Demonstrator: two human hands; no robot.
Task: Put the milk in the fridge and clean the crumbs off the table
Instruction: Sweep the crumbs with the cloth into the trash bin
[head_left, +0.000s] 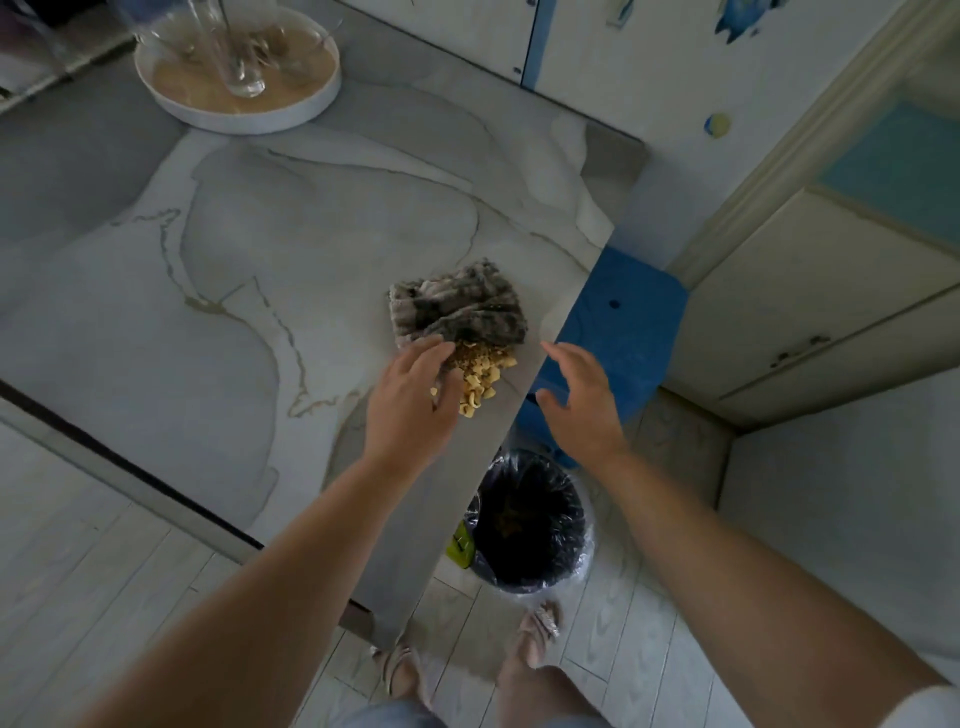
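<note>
A pile of pale crumbs (480, 376) lies on the marble table (234, 249) near its right edge. A crumpled grey cloth (457, 306) lies just behind the pile, touching it. My left hand (415, 400) rests palm down on the left side of the crumbs, its fingertips at the cloth's lower corner; whether it grips the cloth is unclear. My right hand (576, 400) hovers open just past the table's edge, palm turned toward the crumbs. No milk is in view.
A bin with a black liner (530, 519) stands on the floor below the table edge. A blue stool (618, 322) sits beside the table. A round white tray (239, 104) with glassware is at the table's far end. Cabinets line the right.
</note>
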